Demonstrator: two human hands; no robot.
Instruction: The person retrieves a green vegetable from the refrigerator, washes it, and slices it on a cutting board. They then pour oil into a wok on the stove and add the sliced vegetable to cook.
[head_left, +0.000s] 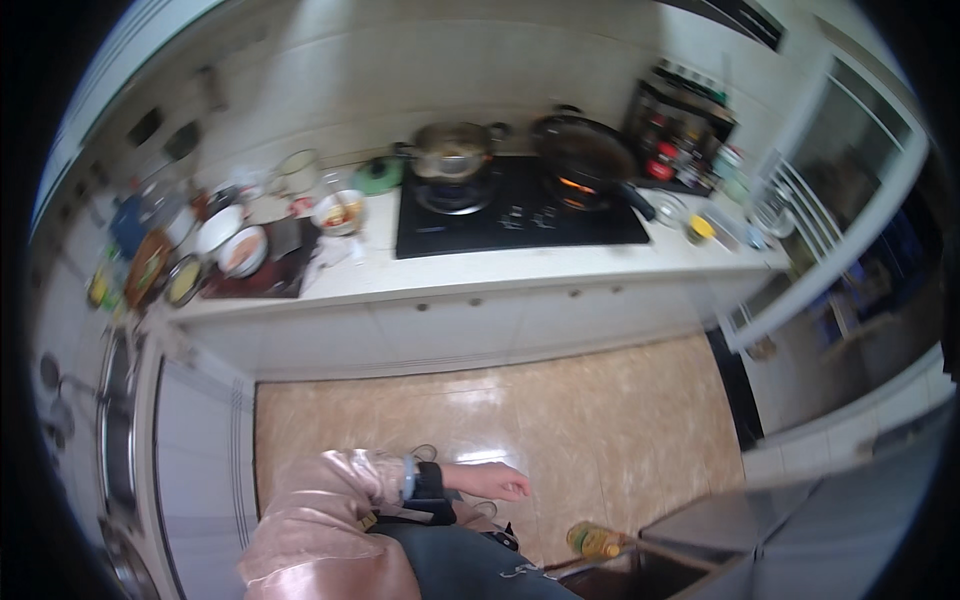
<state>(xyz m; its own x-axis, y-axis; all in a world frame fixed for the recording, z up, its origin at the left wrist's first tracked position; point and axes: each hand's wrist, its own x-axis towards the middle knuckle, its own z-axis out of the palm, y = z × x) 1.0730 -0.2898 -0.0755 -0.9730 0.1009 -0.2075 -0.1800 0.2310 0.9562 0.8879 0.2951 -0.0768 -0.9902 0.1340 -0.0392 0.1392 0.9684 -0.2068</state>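
Note:
My left hand (510, 481), in a pink satin sleeve with a dark band at the wrist, reaches across the front of my body above the tiled floor. Its fingers are curled in, and nothing shows in them. My right hand is out of view. Before me, a steel pot (451, 154) stands on the left burner of a black gas hob (465, 241). On the right burner a dark wok (585, 150) sits tilted, with orange flame showing under it. A bowl of food (340, 213) with a utensil in it stands left of the hob.
Bowls (244, 252) and a dark board (262, 281) crowd the counter's left end. A spice rack (675, 135) and a yellow cup (700, 229) are at the right, near an open glass door (840, 225). An oil bottle (592, 540) lies low at the right, by a dark open container.

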